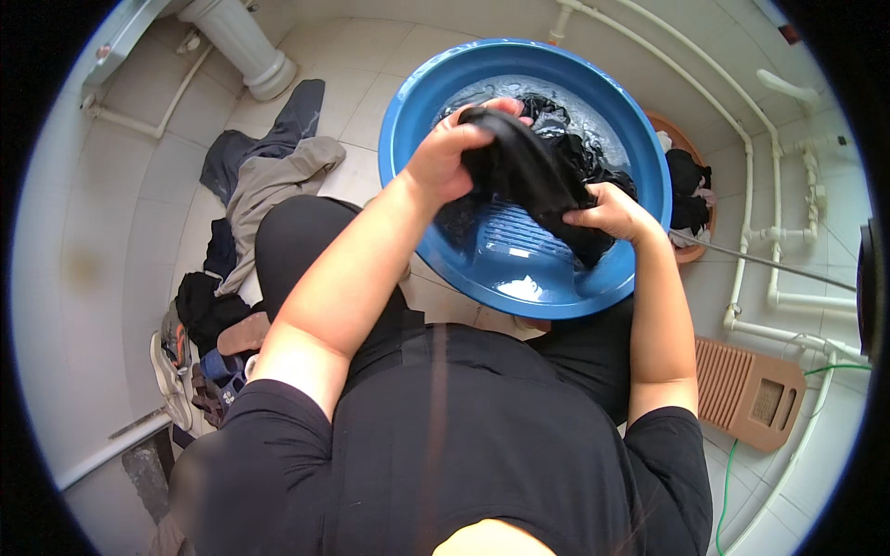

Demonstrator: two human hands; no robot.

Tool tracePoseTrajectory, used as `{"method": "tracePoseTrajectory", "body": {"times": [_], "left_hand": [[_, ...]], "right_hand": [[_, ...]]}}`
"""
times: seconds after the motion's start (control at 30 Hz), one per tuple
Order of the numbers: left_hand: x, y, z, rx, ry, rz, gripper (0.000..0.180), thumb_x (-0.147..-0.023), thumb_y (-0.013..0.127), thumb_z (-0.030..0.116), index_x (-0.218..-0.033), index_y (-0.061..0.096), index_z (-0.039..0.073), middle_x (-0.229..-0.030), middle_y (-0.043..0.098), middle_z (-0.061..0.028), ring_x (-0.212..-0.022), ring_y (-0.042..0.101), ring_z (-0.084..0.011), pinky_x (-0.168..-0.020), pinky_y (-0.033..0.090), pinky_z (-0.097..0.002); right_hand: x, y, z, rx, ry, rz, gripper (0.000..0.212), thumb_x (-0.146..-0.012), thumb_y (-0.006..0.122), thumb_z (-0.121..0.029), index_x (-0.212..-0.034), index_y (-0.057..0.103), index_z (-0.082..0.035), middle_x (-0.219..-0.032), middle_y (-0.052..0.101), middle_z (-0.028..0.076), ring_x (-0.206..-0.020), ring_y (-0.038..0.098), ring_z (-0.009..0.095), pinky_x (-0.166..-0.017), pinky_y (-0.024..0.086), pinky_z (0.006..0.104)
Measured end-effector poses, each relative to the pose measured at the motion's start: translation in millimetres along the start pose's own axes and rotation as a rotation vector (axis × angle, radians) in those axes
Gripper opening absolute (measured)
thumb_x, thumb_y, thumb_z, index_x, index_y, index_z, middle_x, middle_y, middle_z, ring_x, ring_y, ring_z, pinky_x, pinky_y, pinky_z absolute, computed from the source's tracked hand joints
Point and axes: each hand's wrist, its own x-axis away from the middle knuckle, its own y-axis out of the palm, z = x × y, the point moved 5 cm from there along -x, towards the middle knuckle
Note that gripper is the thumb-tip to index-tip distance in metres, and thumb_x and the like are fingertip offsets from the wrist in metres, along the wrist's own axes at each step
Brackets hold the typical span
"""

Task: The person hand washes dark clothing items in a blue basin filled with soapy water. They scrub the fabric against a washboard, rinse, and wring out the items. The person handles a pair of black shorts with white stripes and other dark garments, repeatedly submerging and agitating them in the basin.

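A wet black garment (528, 167) is stretched between my two hands above a large blue basin (399, 139). My left hand (454, 153) grips its upper left end, fingers curled round the cloth. Lower down, my right hand (612, 211) pinches the other side near the basin's right wall. What kind of garment it is I cannot make out. More dark wet cloth (547, 116) lies in sudsy water behind it. A ribbed blue washboard surface (524, 236) slopes up at the basin's near side.
Grey trousers (269, 134), beige cloth (283, 185) and shoes (176, 357) lie on the floor at left. An orange-brown tub (700, 243) holding clothes stands beyond the basin's right. A brown washboard (751, 394) leans at lower right, near white wall pipes (746, 185). A pedestal (246, 51) stands far left.
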Motion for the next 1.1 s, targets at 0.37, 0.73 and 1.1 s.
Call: {"method": "tracePoseTrajectory", "body": {"times": [0.37,0.73,1.1], "left_hand": [[-8,-67,-116,-0.146,-0.184,0.444,0.03,-0.085,0.05,0.034,-0.086,0.058,0.005,-0.082,0.061,-0.0081,-0.071,0.06,-0.022,-0.068,0.05,-0.0354],[9,-56,-123,-0.08,-0.286,0.506,0.023,-0.087,0.049,0.029,-0.081,0.058,0.008,-0.075,0.059,-0.0042,-0.067,0.057,-0.0171,-0.064,0.047,-0.0331],[14,-55,-120,-0.06,-0.242,0.503,0.024,-0.087,0.047,0.026,-0.079,0.059,0.007,-0.074,0.06,-0.0041,-0.066,0.056,-0.0147,-0.067,0.048,-0.0297]], "right_hand": [[31,75,-116,0.067,-0.823,0.836,0.036,-0.059,0.067,-0.014,-0.091,0.054,-0.006,-0.091,0.055,0.013,-0.084,0.057,0.032,-0.076,0.047,0.0355],[23,78,-109,0.076,-0.748,0.849,0.023,-0.076,0.056,-0.01,-0.058,0.045,0.0,-0.056,0.045,0.016,-0.051,0.048,0.026,-0.049,0.038,0.0351],[10,82,-83,0.066,-0.668,0.96,0.018,-0.07,0.06,-0.015,-0.057,0.052,-0.007,-0.06,0.053,0.011,-0.055,0.054,0.029,-0.052,0.044,0.0363]]}}
